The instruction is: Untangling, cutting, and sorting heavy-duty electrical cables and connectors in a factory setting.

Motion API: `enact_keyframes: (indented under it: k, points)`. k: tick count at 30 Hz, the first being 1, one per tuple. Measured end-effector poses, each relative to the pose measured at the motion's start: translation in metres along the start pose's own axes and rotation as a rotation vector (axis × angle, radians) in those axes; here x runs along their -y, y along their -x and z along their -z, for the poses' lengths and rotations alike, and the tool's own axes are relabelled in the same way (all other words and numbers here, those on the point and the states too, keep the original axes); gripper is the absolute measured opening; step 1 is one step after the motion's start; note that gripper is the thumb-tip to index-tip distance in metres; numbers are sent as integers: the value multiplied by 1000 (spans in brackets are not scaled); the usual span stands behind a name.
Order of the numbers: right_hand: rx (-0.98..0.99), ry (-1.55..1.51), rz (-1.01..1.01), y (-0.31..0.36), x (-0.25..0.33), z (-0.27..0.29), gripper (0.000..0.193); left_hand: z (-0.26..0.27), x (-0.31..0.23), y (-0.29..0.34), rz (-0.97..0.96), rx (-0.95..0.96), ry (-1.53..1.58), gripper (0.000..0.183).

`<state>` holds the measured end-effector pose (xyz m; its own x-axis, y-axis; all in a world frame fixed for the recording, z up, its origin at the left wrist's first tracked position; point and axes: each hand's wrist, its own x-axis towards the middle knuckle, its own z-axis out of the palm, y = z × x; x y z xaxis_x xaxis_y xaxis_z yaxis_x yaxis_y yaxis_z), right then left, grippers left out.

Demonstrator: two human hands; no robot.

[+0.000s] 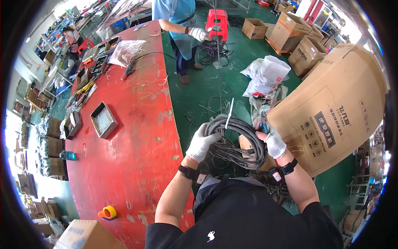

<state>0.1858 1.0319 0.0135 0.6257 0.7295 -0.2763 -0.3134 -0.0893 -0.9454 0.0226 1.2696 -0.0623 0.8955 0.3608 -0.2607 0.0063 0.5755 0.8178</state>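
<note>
A green floor (186, 91) is spreading through the workshop, scattered with short white strips. On it a long red table (137, 166) is standing at the left, its paint wearing away in pale patches. A large brown carton (331, 99) is leaning in at the right. Beyond the table's edge a co-worker (178, 16) in blue is standing near a red stool (217, 23). White sacks (267, 72) are lying beyond the carton. A coil of dark cable (246, 128) is hanging between the person's hands, just beside the table. A shallow tray (111, 129) is resting on the red surface. The gloved left hand (202, 143) is curling its fingers around the coil; the right hand (273, 143) is pressing its thumb on the opposite side, its other fingers partly hidden. An orange-yellow tape roll (109, 212) is sitting at the near end. A white tie (229, 112) is circling the coil's top.
</note>
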Motion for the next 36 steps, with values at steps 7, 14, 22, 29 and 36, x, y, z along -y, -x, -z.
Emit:
enact_keyframes:
  k: [7, 14, 22, 29, 36]
  points:
    - [-64, 209, 103, -5, 13, -8, 14, 2, -6, -27, -212, -73, -640, 89]
    - [-149, 296, 87, -10, 8, -19, 19, 4, -21, -31, -82, -72, -1160, 49]
    - [-151, 295, 61, -21, 3, -27, 10, 31, 2, -41, -190, 139, -545, 35]
    - [-533, 665, 156, -28, 8, -36, 25, 35, 2, -35, -12, 20, -510, 38]
    - [-111, 1312, 135, -11, 27, -75, 36, 37, -2, -30, -195, -49, -739, 38]
